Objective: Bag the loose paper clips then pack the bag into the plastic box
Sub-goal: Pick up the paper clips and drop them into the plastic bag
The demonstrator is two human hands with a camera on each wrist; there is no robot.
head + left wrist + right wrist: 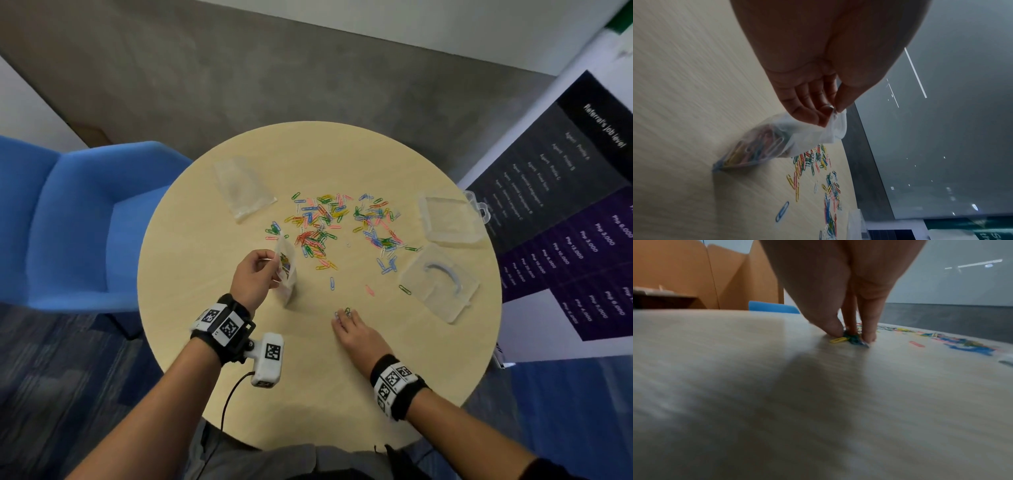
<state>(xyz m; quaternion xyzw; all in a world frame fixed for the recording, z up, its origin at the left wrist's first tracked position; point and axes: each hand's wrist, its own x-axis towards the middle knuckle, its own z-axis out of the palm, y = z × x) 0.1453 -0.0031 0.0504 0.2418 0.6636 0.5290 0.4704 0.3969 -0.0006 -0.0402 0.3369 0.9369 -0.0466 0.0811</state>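
Note:
My left hand (271,270) pinches the top edge of a small clear bag (287,270) that stands on the round table (205,377). In the left wrist view the bag (764,142) holds several coloured clips, and thumb and fingers of that hand (833,112) grip its rim. Loose paper clips (339,222) are scattered across the table's middle. My right hand (342,318) lies palm down near the front, its straight fingertips pressing on a few clips (344,312). Those clips (853,339) lie on the table between the thumb and fingers of my right hand (851,335). A clear plastic box part (440,281) lies at the right.
A second clear box part (448,219) with a latch sits by the right edge. A flat empty bag (243,186) lies at the back left. A blue chair (68,222) stands left of the table, and a dark banner (565,222) stands to the right.

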